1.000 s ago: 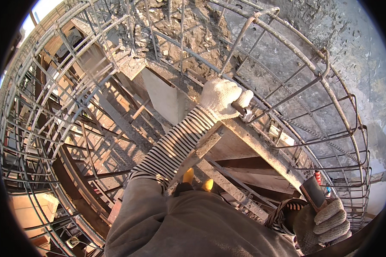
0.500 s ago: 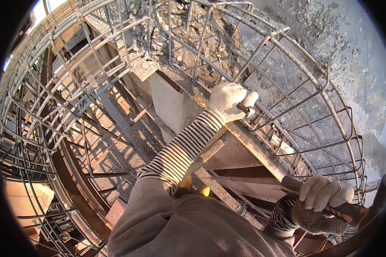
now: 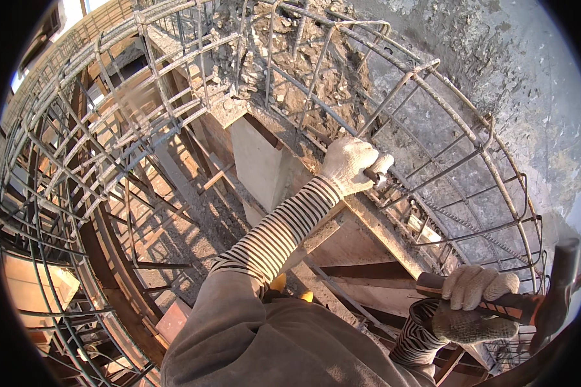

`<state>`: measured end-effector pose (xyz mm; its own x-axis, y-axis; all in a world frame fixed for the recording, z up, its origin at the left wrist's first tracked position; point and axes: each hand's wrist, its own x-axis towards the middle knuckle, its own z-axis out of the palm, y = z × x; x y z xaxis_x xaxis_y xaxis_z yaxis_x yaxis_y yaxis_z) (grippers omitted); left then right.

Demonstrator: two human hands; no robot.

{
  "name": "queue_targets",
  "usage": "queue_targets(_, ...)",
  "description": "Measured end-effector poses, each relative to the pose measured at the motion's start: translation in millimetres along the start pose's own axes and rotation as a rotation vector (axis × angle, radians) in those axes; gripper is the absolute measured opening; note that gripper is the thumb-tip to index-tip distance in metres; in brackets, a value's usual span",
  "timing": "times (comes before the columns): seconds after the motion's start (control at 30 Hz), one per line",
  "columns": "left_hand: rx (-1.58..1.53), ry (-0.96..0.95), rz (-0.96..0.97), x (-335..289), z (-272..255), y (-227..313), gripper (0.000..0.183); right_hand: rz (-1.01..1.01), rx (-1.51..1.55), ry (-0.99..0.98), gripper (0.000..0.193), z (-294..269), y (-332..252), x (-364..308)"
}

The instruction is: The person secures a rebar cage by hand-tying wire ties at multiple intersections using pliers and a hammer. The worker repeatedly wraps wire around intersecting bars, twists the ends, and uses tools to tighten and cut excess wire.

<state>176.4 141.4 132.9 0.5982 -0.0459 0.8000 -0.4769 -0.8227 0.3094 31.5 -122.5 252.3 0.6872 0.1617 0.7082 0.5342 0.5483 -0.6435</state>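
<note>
My left hand (image 3: 351, 160), in a white knit glove, is closed around a short metal bar (image 3: 377, 177). One shiny end of the bar sticks out past the thumb; the glove hides the middle. The fist is just above the edge of a timber board (image 3: 384, 229), beside the rebar cage. My right hand (image 3: 474, 303), gloved too, grips a hammer (image 3: 510, 308) by its dark handle with orange parts. The steel hammer head (image 3: 560, 284) points away to the right. Both wrists show striped cuffs.
A curved rebar cage (image 3: 497, 171) arcs along the right, over grey concrete (image 3: 529, 129). Rough broken concrete (image 3: 303, 58) lies at the top. More rebar (image 3: 64, 161) bends around the left. Below me are formwork panels (image 3: 255, 161) and the yellow tips of my boots (image 3: 279, 282).
The hammer head, mostly out of sight before, has come into view at the right. My left hand with the bar sits slightly lower and farther right in the picture; the surroundings have shifted slightly too.
</note>
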Motion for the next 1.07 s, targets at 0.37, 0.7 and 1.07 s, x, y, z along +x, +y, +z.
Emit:
queue_targets(0.37,0.003,0.094,0.020,3,8,4,0.035,0.818,-0.241,0.247,0.067,5,68,-64)
queue_targets(0.7,-0.035,0.145,0.086,7,16,11,0.022,-0.136,-0.476,-0.127,0.052,-49,125,-48)
queue_targets(1.07,0.069,-0.033,0.052,-11,15,-4,0.026,-0.047,0.196,-0.046,0.069,-32,45,-12)
